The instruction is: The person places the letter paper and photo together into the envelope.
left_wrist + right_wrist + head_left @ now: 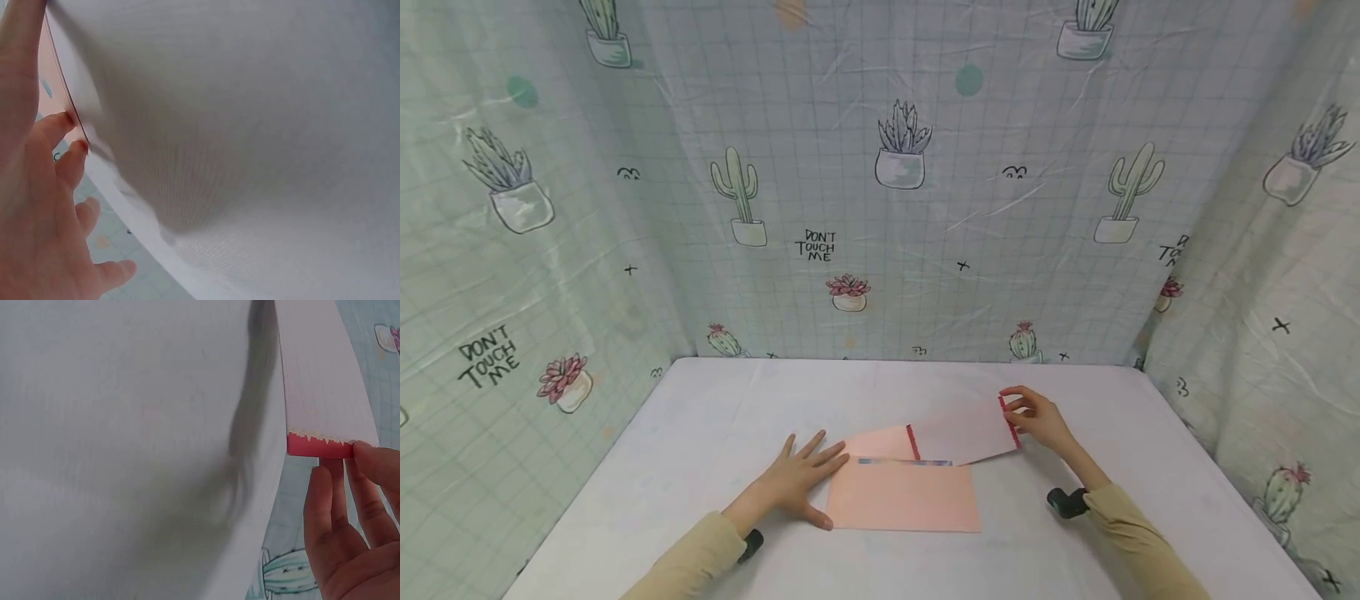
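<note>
A peach envelope lies on the white table, with a narrow blue patterned strip along its upper edge. My left hand rests at its left end, fingers spread; in the left wrist view two fingertips touch its edge. Behind the envelope, a peach piece ends at a red strip. From there a pale pink lined sheet extends up and right, its lower left part hidden. My right hand pinches the sheet's red right border between thumb and fingers, raised off the table.
The white table ends at a back edge before a curtain printed with cacti. More curtain hangs on both sides. Dark wrist-worn devices sit below both forearms.
</note>
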Demonstrator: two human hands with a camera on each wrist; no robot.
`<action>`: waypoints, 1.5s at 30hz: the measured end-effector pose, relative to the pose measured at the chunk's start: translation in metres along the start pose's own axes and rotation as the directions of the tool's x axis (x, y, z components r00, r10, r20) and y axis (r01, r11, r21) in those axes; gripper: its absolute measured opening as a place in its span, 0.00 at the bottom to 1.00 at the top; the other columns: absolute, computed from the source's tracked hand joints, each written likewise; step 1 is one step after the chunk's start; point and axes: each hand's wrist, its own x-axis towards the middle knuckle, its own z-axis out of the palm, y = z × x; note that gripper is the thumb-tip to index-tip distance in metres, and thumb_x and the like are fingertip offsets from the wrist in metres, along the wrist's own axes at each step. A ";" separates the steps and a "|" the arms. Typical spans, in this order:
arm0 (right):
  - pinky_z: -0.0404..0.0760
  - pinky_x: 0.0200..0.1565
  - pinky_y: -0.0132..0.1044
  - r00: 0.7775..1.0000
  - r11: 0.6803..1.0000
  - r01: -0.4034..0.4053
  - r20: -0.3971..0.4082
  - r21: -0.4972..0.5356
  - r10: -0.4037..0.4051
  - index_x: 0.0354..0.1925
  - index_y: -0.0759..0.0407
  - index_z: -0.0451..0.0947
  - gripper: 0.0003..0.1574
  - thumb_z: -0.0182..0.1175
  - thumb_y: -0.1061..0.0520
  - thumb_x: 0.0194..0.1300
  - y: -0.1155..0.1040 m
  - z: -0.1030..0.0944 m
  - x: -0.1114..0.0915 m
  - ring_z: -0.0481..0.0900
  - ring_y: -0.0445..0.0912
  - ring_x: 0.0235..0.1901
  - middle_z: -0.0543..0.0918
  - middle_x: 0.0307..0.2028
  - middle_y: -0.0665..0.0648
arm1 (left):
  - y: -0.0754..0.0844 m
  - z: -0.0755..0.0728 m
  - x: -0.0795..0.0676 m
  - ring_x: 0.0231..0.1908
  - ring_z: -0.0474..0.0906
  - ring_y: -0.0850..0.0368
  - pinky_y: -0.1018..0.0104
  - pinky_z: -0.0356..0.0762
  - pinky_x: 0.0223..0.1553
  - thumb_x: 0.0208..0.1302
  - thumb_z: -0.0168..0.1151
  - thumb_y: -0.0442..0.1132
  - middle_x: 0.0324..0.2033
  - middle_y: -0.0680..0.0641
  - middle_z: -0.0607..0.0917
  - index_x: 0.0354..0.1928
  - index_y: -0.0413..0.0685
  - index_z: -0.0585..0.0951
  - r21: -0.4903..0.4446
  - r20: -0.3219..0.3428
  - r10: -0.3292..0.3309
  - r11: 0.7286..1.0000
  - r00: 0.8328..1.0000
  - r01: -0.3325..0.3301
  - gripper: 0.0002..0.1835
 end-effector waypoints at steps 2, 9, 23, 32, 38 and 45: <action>0.82 0.26 0.38 1.000 1.000 0.014 0.008 -0.001 -0.014 0.52 0.63 0.69 0.23 0.59 0.63 0.57 -0.003 0.005 0.001 0.80 0.47 0.26 0.80 0.36 0.69 | 0.001 0.000 -0.001 0.67 0.46 0.38 0.28 0.43 0.57 0.35 0.60 0.71 0.67 0.47 0.57 0.66 0.51 0.59 -0.003 0.000 -0.001 1.000 1.000 0.001 0.55; 0.81 0.27 0.35 0.999 0.999 0.003 0.037 -0.032 -0.001 0.48 0.60 0.72 0.18 0.58 0.62 0.58 -0.011 0.024 0.005 0.79 0.44 0.25 0.81 0.34 0.64 | 0.001 0.000 -0.002 0.67 0.45 0.38 0.28 0.43 0.57 0.35 0.61 0.70 0.67 0.47 0.57 0.66 0.51 0.59 -0.005 0.003 -0.009 1.000 1.000 0.009 0.55; 0.81 0.23 0.36 0.996 0.998 -0.004 0.086 0.060 -0.001 0.42 0.65 0.71 0.12 0.57 0.62 0.59 -0.024 0.045 0.010 0.80 0.45 0.25 0.79 0.33 0.66 | 0.004 -0.005 -0.002 0.67 0.46 0.37 0.29 0.45 0.57 0.33 0.62 0.71 0.67 0.47 0.57 0.66 0.48 0.58 0.031 -0.013 -0.019 0.999 1.000 0.019 0.57; 0.80 0.22 0.36 0.994 0.998 -0.023 0.109 0.057 0.016 0.46 0.64 0.70 0.15 0.56 0.62 0.59 -0.030 0.057 0.012 0.79 0.45 0.24 0.79 0.33 0.65 | 0.005 -0.005 -0.001 0.67 0.46 0.39 0.30 0.46 0.57 0.32 0.62 0.72 0.67 0.46 0.57 0.65 0.46 0.59 0.054 -0.026 -0.019 0.998 0.999 0.021 0.58; 0.81 0.23 0.35 0.989 0.998 0.007 0.147 0.055 -0.015 0.49 0.63 0.72 0.17 0.55 0.62 0.60 -0.030 0.062 0.014 0.77 0.42 0.21 0.79 0.32 0.63 | 0.004 -0.005 0.001 0.67 0.46 0.39 0.30 0.45 0.57 0.32 0.61 0.73 0.67 0.47 0.57 0.66 0.46 0.59 0.066 -0.002 -0.036 0.997 0.999 0.036 0.59; 0.82 0.25 0.37 0.982 0.994 -0.041 0.187 0.105 0.021 0.48 0.63 0.73 0.16 0.54 0.63 0.61 -0.030 0.065 0.016 0.76 0.43 0.23 0.78 0.34 0.64 | 0.002 -0.004 0.002 0.68 0.45 0.40 0.30 0.45 0.58 0.32 0.60 0.74 0.67 0.48 0.56 0.66 0.48 0.58 0.074 0.014 -0.045 0.996 0.999 0.044 0.59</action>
